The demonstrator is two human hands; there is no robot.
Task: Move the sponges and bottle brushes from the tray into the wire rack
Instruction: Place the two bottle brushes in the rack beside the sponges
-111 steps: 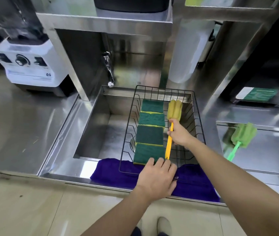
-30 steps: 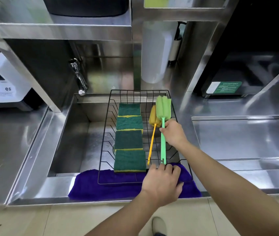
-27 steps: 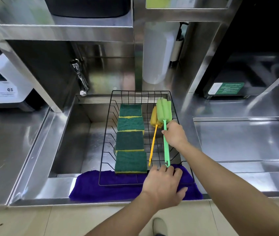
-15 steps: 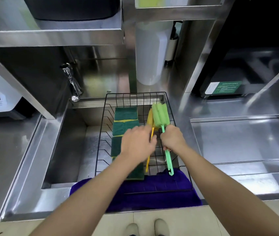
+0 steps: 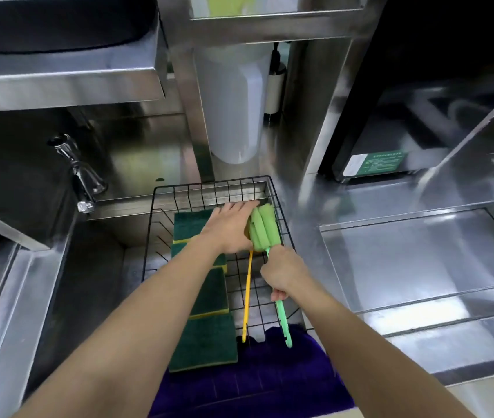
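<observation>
Head camera view, looking down at a steel sink. Right hand (image 5: 284,274), just right of frame centre, is closed around the stem of the green bottle brush (image 5: 265,229), forearm running in from the lower right. That brush lies lengthwise along the right side of the wire rack (image 5: 281,215), foam head toward the top, hooked end over the purple cloth (image 5: 284,375) at the bottom. Left hand (image 5: 232,226), above centre, lies flat with fingers stretched, palm down over the foam end of the yellow bottle brush (image 5: 248,292); it seems to press or nudge and not grip, though its underside is hidden. Its forearm crosses the row of green sponges (image 5: 205,339) lined up in the rack's left half.

Judging progress: the tray (image 5: 414,260) at the right of the frame looks bare, and sponges and both brushes sit in the rack, so the move seems nearly done, with only tidying the brushes and letting go left.
</observation>
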